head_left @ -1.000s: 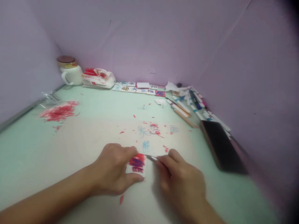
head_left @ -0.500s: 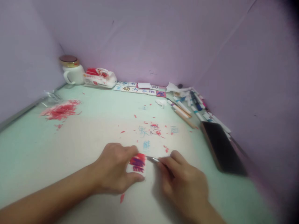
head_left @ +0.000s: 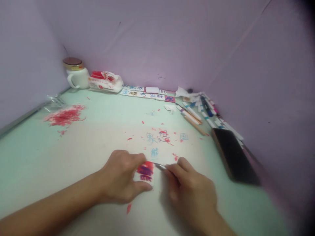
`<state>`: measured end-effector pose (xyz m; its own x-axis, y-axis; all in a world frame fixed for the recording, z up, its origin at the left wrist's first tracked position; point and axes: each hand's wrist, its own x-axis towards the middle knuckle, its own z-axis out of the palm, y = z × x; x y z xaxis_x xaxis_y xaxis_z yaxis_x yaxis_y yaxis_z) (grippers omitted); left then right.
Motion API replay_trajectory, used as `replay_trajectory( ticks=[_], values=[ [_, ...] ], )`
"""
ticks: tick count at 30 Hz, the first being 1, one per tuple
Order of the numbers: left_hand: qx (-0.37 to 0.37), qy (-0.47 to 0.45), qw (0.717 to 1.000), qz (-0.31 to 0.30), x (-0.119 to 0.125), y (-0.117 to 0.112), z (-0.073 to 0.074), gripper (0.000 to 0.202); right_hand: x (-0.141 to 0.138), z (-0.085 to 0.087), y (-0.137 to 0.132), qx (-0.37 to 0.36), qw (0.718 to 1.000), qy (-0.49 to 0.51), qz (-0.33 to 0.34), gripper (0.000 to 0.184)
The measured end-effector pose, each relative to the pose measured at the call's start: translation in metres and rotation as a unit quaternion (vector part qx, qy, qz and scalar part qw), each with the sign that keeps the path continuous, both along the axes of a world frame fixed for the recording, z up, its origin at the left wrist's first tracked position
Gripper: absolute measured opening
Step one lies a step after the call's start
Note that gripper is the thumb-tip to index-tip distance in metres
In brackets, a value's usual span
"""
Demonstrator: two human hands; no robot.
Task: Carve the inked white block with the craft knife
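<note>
Left hand (head_left: 120,178) curled around small white block (head_left: 145,172) with red-and-blue painted top, thumb and fingers pinching its sides, holding it down on pale green table (head_left: 103,121), near centre. Right hand (head_left: 190,191) closed in pen-like grip on thin metal tool (head_left: 159,166), tip touching block's right edge. Red shavings (head_left: 64,116) piled far left. Markers (head_left: 197,113) lie far right, dark phone (head_left: 232,154) beside them. White mug (head_left: 76,75) in far left corner.

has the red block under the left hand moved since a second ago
No. The red block sits where it did, just below the blue writing on the table, pinned by the left hand.
</note>
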<state>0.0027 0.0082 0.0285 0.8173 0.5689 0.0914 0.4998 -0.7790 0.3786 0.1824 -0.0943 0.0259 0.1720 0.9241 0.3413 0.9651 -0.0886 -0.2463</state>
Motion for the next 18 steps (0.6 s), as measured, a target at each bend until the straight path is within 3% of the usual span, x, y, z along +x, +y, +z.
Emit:
replay_trajectory(
  ticks=[18],
  values=[
    [0.004,0.0,1.0,-0.001,-0.0001,0.0001,-0.0003,0.036,-0.0003,-0.0062,0.0012,0.004,0.999,0.04,-0.02,0.025]
  ],
)
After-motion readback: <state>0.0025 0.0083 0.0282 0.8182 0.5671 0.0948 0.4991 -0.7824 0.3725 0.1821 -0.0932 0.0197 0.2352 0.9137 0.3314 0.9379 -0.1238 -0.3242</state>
